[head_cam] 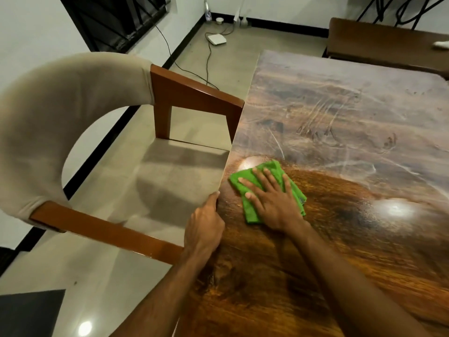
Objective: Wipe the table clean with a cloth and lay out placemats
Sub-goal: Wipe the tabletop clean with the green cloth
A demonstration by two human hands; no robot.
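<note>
A person's two bare arms reach forward from the near edge over a dark wooden table [340,239], seen from above.

The left hand [204,227] grips the table's left edge, fingers curled over it and thumb on top. It probably braces the body while the other arm works.

Just right of it, the right hand [272,200] lies flat, fingers spread, pressing down on a folded green cloth [252,212]. The open palm likely spreads pressure across the cloth for wiping. The cloth rests on the tabletop near the left edge, touching the wood.

The near part of the table looks dark and glossy, with two bright light reflections. Farther off, the surface looks pale and hazy, streaked with smears. This suggests the far part is not yet wiped, so the job seems at an early stage.

No placemats are visible.

To the left, a chair [48,130] with a beige padded back and brown wooden arms stands by the table's left edge, one arm tip about touching it.

Beyond, on the tiled floor, lie a cable and a small white box [216,38] near the far wall.
</note>
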